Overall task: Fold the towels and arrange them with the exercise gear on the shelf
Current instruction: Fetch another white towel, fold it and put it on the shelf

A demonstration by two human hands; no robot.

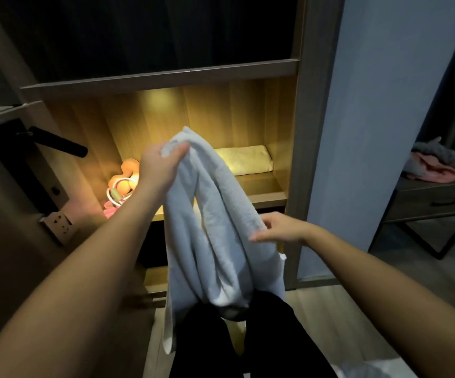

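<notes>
A white towel (215,236) hangs in long folds in front of the lit shelf (264,197). My left hand (161,165) grips its top edge and holds it up. My right hand (278,227) rests against the towel's right side at mid height, fingers spread and flat. On the shelf, a folded pale towel (245,159) lies at the back right. Orange dumbbells (128,175) and a pink-and-white skipping rope (114,199) sit at the shelf's left end, partly behind my left forearm.
A dark door with a black handle (60,144) stands open at the left. A side table (433,197) at the right carries a heap of grey and pink towels (433,165). My dark-trousered legs are below the hanging towel.
</notes>
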